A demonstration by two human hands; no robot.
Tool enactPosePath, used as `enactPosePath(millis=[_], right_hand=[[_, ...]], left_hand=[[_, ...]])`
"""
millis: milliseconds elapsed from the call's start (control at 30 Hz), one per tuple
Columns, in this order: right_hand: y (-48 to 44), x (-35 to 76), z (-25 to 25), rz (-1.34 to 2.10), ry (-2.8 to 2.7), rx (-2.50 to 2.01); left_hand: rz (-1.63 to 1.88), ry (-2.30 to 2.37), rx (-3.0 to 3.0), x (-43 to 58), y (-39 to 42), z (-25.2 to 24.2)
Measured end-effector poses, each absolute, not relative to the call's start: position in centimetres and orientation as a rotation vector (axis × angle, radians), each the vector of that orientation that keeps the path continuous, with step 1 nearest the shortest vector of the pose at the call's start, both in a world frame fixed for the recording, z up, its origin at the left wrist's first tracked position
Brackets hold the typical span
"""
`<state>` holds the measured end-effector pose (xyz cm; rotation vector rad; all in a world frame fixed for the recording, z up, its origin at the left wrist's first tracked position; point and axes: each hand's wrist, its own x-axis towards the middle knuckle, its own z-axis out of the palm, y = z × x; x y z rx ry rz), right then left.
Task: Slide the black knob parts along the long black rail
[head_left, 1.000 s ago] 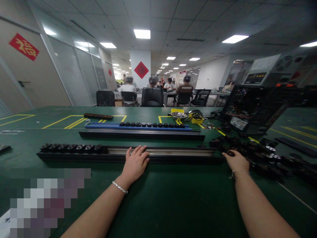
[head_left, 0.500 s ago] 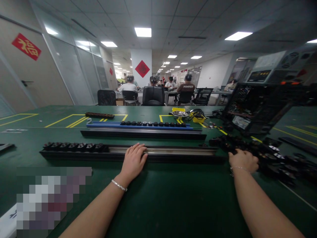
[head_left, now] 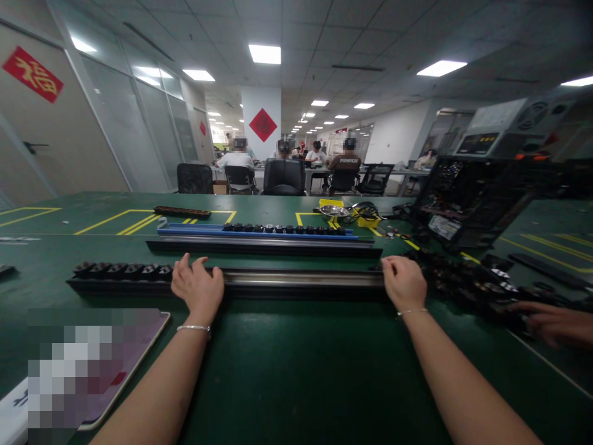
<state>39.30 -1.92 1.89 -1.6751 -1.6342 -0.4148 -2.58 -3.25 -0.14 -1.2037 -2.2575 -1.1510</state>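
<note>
A long black rail [head_left: 296, 292] with a shiny metal channel lies crosswise in front of me. Small black parts [head_left: 123, 271] stand in a row along its left end. My left hand [head_left: 198, 287] is over the rail beside the last of these parts, fingers curved and apart. At the rail's right end is my right hand [head_left: 404, 283], its fingers pinched together; what they hold, if anything, is hidden. A small dark piece sits by those fingertips. To the right of that hand lies a heap of black parts [head_left: 467, 281].
Behind lie a second black rail [head_left: 264, 248] and a blue rail [head_left: 194, 229] carrying black parts. An opened computer case [head_left: 456, 201] stands at right. Another person's hand [head_left: 556, 322] reaches in near the heap. A purple flat case [head_left: 134, 361] lies front left.
My left hand has moved left along the rail to the row of black parts. My right hand has come left from the heap to the rail's end. Another person's hand has appeared at right.
</note>
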Motion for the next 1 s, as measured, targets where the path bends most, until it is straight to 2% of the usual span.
enactPosePath(millis=[133, 267, 467, 1000], right_hand=[[-1.8, 33.6, 1.0, -0.239, -1.946, -1.525], [-1.9, 31.4, 0.8, -0.141, -2.113, -1.674], [-2.3, 29.7, 0.4, -0.176, -1.876, -1.907], [-2.6, 29.2, -0.4, -0.277, -1.825, -1.799]], left_hand=[[-1.119, -2.392, -1.146, -3.5, -3.1, -0.3], [-1.067, -2.388, -1.169, -3.9, -3.0, -0.6], [-1.069, -2.355, -1.169, -3.6, -3.1, -0.6], [-1.031, -2.416, -1.195, -3.0, -3.6, 0.4]])
